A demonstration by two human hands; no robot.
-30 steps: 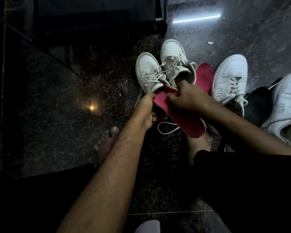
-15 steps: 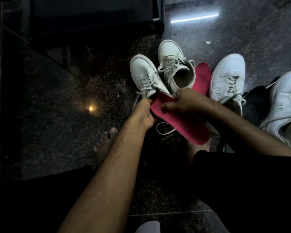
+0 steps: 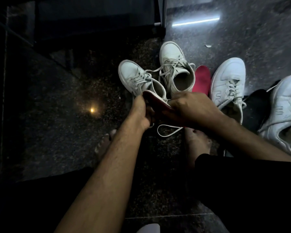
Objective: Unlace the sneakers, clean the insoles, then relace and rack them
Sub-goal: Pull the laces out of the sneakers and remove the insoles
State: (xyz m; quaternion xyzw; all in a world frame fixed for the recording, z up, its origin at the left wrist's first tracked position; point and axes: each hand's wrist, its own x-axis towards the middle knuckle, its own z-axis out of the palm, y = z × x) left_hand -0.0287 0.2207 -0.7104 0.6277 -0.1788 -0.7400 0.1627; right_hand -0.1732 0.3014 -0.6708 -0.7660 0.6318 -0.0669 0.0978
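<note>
Both my hands hold a red insole [image 3: 158, 103], tilted so that its thin edge faces me. My left hand [image 3: 142, 113] grips its near-left end and my right hand [image 3: 191, 106] curls over its middle, hiding the far end. Just beyond them stand two grey-white laced sneakers, the left one [image 3: 134, 78] and the one behind it [image 3: 175, 68], its mouth gaping. A second red insole [image 3: 202, 79] lies on the floor between that sneaker and a white sneaker [image 3: 227, 83]. A loose lace loop [image 3: 168, 131] lies under my hands.
Another white sneaker [image 3: 286, 111] sits at the right edge, with a black cloth-like thing [image 3: 255, 108] between the white pair. My bare feet [image 3: 104, 145] rest on the dark speckled stone floor. A dark cabinet or step [image 3: 91, 22] rises at the back left.
The insole has turned from flat, red face up, to nearly edge-on, and both hands with it have dropped slightly towards me. The sneakers have not moved.
</note>
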